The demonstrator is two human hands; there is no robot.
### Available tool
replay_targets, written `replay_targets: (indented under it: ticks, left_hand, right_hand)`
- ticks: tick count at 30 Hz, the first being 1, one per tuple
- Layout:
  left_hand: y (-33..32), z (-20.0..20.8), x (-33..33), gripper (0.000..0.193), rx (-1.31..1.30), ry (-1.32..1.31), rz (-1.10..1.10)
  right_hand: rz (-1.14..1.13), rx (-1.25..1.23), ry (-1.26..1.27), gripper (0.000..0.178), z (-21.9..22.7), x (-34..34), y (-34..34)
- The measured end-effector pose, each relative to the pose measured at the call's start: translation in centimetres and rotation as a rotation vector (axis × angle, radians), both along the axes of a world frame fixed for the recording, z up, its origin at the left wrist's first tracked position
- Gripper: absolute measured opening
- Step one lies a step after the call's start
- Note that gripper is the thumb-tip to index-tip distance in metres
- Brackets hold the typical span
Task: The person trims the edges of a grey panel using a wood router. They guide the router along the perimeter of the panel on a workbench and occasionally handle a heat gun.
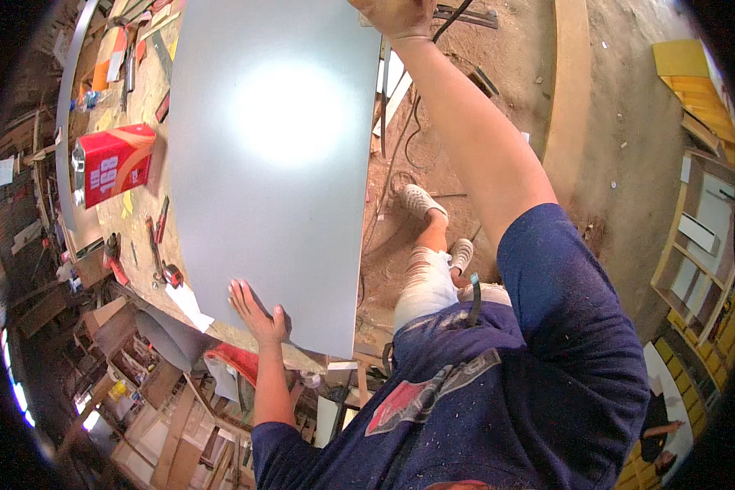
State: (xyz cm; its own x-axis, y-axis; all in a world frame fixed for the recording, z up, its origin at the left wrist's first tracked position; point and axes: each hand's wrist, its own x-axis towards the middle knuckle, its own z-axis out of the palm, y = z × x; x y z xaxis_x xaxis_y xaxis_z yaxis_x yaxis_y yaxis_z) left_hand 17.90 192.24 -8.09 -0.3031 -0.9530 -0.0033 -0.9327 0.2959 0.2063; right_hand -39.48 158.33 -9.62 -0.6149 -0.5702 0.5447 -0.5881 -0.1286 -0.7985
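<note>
A long, smooth grey panel (pixel 253 220) lies on a wooden workbench (pixel 143 261), with a bright glare on its upper part. My left hand (pixel 257 317) rests flat on the panel near its lower left edge, fingers spread and thumb out. Stretched far forward, my right hand (pixel 394 15) is at the panel's far right edge. The top of the picture cuts off its fingers, so its grip is hidden. Left of the panel stands a red metal can (pixel 118 163). A red-and-black tape measure (pixel 172 275) and a white paper (pixel 189 305) lie closer to my left hand.
Hand tools (pixel 153 242) and scraps are scattered along the bench's left side. A dark cable (pixel 398 151) runs over the dirt floor by my feet. Farther right are a long wooden plank (pixel 567 90) and a wooden frame (pixel 665 245). Wood offcuts (pixel 171 437) pile up at lower left.
</note>
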Motion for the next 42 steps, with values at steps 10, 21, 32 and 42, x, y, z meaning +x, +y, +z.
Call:
replay_targets:
  ticks: [10, 21, 32, 42]
  left_hand:
    - [-2.7, 0.7, -4.0, 0.124, 0.025, -0.064, 0.041]
    - [-33.4, 1.5, -42.8, 0.138, 0.035, -0.049, -0.348]
    - [-37.7, 1.7, -45.9, 0.132, 0.078, -0.091, -0.32]
    - [-38.1, 1.6, -46.2, 0.131, 0.101, -0.055, -0.352]
  right_hand:
    - [0.269, -0.284, -0.247, 0.079, -1.2, -5.6, -8.6]
    - [-0.101, -0.21, 0.108, 0.059, -1.4, -7.6, -10.0]
    - [0.057, -0.222, 0.086, 0.064, 2.8, -10.7, -13.1]
    - [-0.086, -0.212, 0.073, 0.056, 0.6, -16.8, -21.3]
